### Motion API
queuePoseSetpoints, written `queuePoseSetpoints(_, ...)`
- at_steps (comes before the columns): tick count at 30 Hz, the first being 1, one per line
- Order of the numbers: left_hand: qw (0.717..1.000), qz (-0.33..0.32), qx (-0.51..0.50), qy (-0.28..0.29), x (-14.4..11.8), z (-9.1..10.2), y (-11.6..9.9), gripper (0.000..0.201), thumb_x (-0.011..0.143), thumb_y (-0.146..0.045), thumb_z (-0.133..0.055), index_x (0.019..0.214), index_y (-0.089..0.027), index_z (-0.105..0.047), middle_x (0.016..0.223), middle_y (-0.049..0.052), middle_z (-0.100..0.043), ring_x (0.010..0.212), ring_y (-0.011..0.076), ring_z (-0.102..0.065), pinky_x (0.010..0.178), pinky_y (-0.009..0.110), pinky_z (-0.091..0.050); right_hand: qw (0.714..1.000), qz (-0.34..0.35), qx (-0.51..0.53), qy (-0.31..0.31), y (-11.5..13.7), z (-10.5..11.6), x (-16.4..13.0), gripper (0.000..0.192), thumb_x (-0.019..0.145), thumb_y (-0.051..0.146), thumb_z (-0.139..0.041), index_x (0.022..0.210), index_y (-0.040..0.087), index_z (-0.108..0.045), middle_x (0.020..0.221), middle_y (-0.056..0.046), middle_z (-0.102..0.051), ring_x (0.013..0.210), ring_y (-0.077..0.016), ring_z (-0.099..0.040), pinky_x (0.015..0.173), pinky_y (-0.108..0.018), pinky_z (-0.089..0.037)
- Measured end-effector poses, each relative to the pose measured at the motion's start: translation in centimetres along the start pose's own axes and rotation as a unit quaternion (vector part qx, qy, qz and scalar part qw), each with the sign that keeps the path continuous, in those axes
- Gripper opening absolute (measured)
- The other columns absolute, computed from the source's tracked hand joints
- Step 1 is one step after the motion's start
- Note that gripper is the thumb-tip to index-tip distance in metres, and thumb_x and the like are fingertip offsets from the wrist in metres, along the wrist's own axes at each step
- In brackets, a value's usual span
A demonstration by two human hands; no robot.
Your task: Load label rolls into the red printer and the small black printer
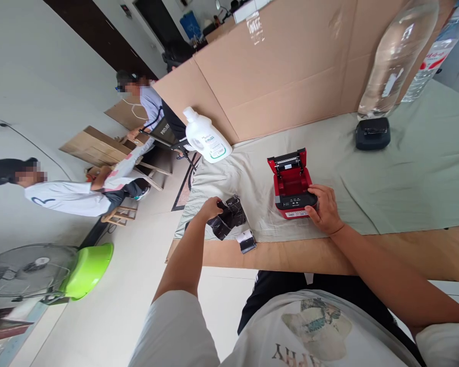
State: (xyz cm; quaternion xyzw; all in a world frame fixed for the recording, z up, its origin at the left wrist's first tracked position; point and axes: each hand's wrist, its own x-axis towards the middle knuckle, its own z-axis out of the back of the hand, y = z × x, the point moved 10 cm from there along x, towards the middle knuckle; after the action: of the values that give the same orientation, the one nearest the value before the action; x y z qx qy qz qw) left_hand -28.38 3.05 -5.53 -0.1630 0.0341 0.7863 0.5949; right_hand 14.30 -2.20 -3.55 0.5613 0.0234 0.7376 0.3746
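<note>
Left hand (213, 208) is pinching a crumpled black strip (236, 210) near the table's (309, 255) left end. Just right of that, small black-and-white roll (247, 242) at the front edge. Further right, red device (295, 201) set back from the front edge, lid up — right hand (326, 208) clasping its right front corner.

Bare cloth (260, 191) leaves a lane between the black sheet (236, 210) and the red device (294, 189), and a wider one between device and black box (373, 134). The raised lid (289, 160) obstructs reaching from behind; the cardboard wall (286, 71) closes the far side.
</note>
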Motion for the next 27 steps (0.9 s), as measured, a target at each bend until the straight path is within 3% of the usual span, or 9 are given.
queuePoseSetpoints(3,1.0,-0.019,-0.017,0.004,-1.7,2.5,-1.5,0.04,0.056,-0.019,-0.069,0.096,-0.018,-0.063,0.097,0.006,-0.07,0.091,0.026,-0.063,0.071,0.029,-0.046,1.0,0.004,-0.001,-0.007,0.2,0.1,0.1,0.042,0.096,0.045,-0.047,0.128,0.018,-0.051,0.121,-0.017,-0.059,0.111,-0.0321,-0.057,0.094,-0.054,-0.047)
queuePoseSetpoints(6,0.978,-0.111,-0.132,0.116,-5.2,3.5,-6.4,0.041,0.053,-0.028,-0.077,0.092,-0.02,-0.065,0.088,0.003,-0.07,0.085,0.0244,-0.064,0.07,0.029,-0.048,1.0,0.001,-0.006,-0.011,0.2,0.1,0.1,0.042,0.095,0.046,-0.048,0.128,0.019,-0.051,0.121,-0.017,-0.06,0.11,-0.0321,-0.057,0.095,-0.055,-0.047)
queuePoseSetpoints(9,0.895,-0.242,-0.236,0.291,-10.6,3.0,-14.1,0.046,0.051,-0.033,-0.084,0.093,-0.02,-0.071,0.087,0.005,-0.071,0.078,0.0235,-0.065,0.067,0.029,-0.051,1.0,0.003,-0.015,-0.017,0.4,0.2,0.2,0.047,0.092,0.048,-0.056,0.13,0.02,-0.05,0.123,-0.016,-0.06,0.113,-0.0324,-0.056,0.098,-0.056,-0.046)
queuePoseSetpoints(12,0.828,-0.338,-0.275,0.354,-13.5,2.2,-21.0,0.043,0.056,-0.035,-0.085,0.095,-0.02,-0.073,0.085,0.006,-0.072,0.074,0.0218,-0.066,0.064,0.029,-0.052,0.999,0.019,-0.035,-0.023,1.1,0.2,0.1,0.057,0.085,0.05,-0.066,0.132,0.022,-0.049,0.126,-0.015,-0.059,0.117,-0.033,-0.055,0.1,-0.056,-0.045)
queuePoseSetpoints(15,0.822,-0.396,-0.312,0.265,-11.5,1.6,-26.2,0.036,0.066,-0.034,-0.08,0.098,-0.02,-0.071,0.09,0.005,-0.071,0.081,0.022,-0.066,0.076,0.032,-0.053,0.997,0.031,-0.057,-0.03,1.7,0.4,-0.1,0.061,0.084,0.048,-0.069,0.135,0.023,-0.046,0.131,-0.016,-0.058,0.121,-0.0332,-0.054,0.102,-0.055,-0.046)
queuePoseSetpoints(17,0.848,-0.398,-0.307,0.169,-8.5,0.9,-28.4,0.032,0.067,-0.028,-0.078,0.097,-0.019,-0.069,0.092,0.004,-0.07,0.086,0.0231,-0.064,0.086,0.037,-0.051,0.996,0.043,-0.068,-0.033,2.1,0.6,-0.2,0.055,0.088,0.045,-0.064,0.136,0.024,-0.046,0.133,-0.016,-0.057,0.123,-0.0328,-0.054,0.102,-0.054,-0.046)
queuePoseSetpoints(20,0.908,-0.348,-0.224,0.066,-4.4,-1.0,-30.2,0.03,0.061,-0.018,-0.078,0.09,-0.02,-0.07,0.09,0.004,-0.07,0.096,0.0295,-0.064,0.102,0.045,-0.042,0.995,0.071,-0.072,-0.014,2.7,0.6,-0.2,0.045,0.091,0.043,-0.058,0.132,0.024,-0.053,0.13,-0.014,-0.06,0.124,-0.0322,-0.053,0.102,-0.052,-0.047)
queuePoseSetpoints(23,0.944,-0.298,-0.137,0.036,-2.0,-2.9,-30.8,0.022,0.06,-0.018,-0.078,0.08,-0.021,-0.069,0.086,0.007,-0.071,0.105,0.036,-0.063,0.11,0.051,-0.032,0.995,0.077,-0.071,0.009,2.8,0.4,0.0,0.034,0.091,0.039,-0.061,0.122,0.024,-0.063,0.12,-0.01,-0.066,0.123,-0.0299,-0.054,0.103,-0.049,-0.046)
queuePoseSetpoints(27,0.942,-0.314,-0.118,0.028,-0.6,-4.3,-31.5,0.016,0.057,-0.024,-0.081,0.062,-0.021,-0.066,0.078,0.009,-0.07,0.111,0.039,-0.06,0.113,0.051,-0.028,0.995,0.072,-0.072,0.005,3.0,0.5,0.3,0.026,0.091,0.034,-0.063,0.114,0.022,-0.067,0.113,-0.008,-0.071,0.118,-0.0277,-0.057,0.101,-0.046,-0.047)
